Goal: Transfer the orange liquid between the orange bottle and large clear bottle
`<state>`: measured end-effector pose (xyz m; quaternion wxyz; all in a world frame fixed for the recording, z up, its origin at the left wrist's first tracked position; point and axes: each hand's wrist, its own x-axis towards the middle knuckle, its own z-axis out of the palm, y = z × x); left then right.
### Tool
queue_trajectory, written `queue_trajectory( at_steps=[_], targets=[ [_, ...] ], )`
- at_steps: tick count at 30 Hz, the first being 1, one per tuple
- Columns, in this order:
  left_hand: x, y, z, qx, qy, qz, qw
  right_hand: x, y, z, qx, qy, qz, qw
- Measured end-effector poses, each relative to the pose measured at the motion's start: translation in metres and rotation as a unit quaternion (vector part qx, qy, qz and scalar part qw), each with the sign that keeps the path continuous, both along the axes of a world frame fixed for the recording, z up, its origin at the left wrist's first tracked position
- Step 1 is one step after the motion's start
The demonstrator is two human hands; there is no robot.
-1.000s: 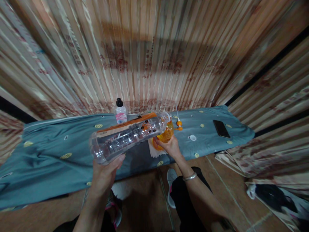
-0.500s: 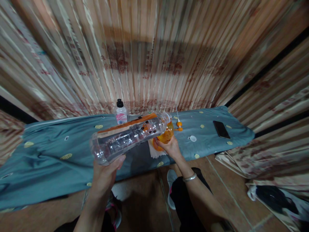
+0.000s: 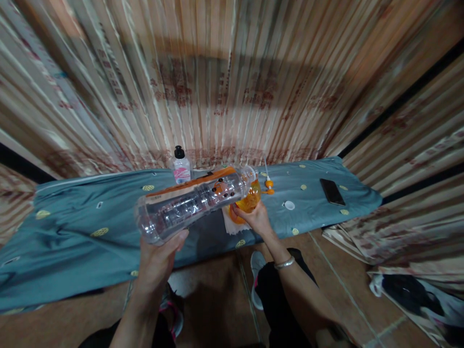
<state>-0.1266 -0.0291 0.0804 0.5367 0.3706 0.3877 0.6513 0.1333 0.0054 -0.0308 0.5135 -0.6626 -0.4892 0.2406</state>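
Observation:
My left hand (image 3: pixel 163 251) is closed round the base of a large clear plastic bottle (image 3: pixel 195 203) with an orange label. The bottle leans far over, its mouth at the upper right, above an orange bottle (image 3: pixel 248 198). My right hand (image 3: pixel 255 217) grips that orange see-through bottle low on its side. Beneath it lies a white tissue (image 3: pixel 234 228). Whether the two bottle mouths touch is hard to see. Just right of the orange bottle rests an orange pump head (image 3: pixel 268 186) with a pale tube.
Blue patterned cloth (image 3: pixel 116 208) covers the long surface. A small clear bottle with a black cap (image 3: pixel 181 166) stands at the back. On the right are a white cap (image 3: pixel 289 205) and a black phone (image 3: pixel 332 192). Pleated curtains (image 3: pixel 217 87) hang behind.
Both hands and both bottles stay nearly in place. The view has shifted slightly, and the clear bottle remains tilted toward the orange one.

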Motion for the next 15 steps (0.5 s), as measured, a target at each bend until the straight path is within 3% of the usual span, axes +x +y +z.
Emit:
queue_trajectory(
  at_steps=[15],
  targets=[
    [0.0013, -0.0015, 0.0035, 0.000, 0.003, 0.001, 1.000, -0.0008, -0.0001, -0.0007, 0.009, -0.006, -0.006, 1.000]
  ],
)
